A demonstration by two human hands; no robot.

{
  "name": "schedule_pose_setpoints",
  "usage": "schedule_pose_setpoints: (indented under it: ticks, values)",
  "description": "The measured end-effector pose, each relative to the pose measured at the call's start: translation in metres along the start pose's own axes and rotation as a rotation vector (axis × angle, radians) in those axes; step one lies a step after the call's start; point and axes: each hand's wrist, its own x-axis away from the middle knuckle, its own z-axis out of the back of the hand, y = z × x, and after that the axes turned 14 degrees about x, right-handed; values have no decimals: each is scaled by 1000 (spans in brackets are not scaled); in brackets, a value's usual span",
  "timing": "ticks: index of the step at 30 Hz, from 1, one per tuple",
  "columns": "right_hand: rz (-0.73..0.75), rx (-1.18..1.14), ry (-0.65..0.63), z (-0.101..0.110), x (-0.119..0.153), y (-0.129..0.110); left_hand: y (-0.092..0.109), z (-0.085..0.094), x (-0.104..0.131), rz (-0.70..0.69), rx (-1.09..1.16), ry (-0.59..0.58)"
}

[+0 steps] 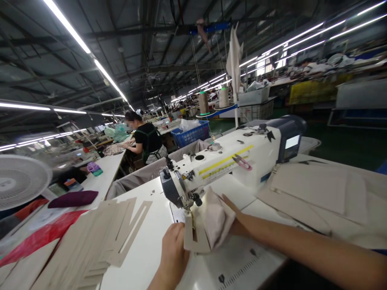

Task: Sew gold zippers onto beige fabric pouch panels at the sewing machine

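Beige piece (pixel 201 243): under needle of sewing machine (pixel 217 165) | Left hand (pixel 173 251): fingers closed on its edge, probably for keeping it flat | Right hand (pixel 238 221): behind bunched cloth (pixel 216 221), grip I cannot tell

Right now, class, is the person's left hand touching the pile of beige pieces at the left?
Apart. The head view shows bare white tabletop between the left hand and the pile of beige pieces.
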Motion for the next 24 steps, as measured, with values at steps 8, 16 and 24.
schedule_pose_setpoints:
  ticks: [8, 16, 24]
  values:
    - [-1, 98, -72, -47, -1, 62, -12, -9, 12, 67, -52, -222]
    - [-237, -98, -95, 14, -16, 52, -12, -30, 12, 158, -190, -219]
    - [-136, 327, -252, 14, -45, 43, -7, -24, 0, 137, -224, -230]
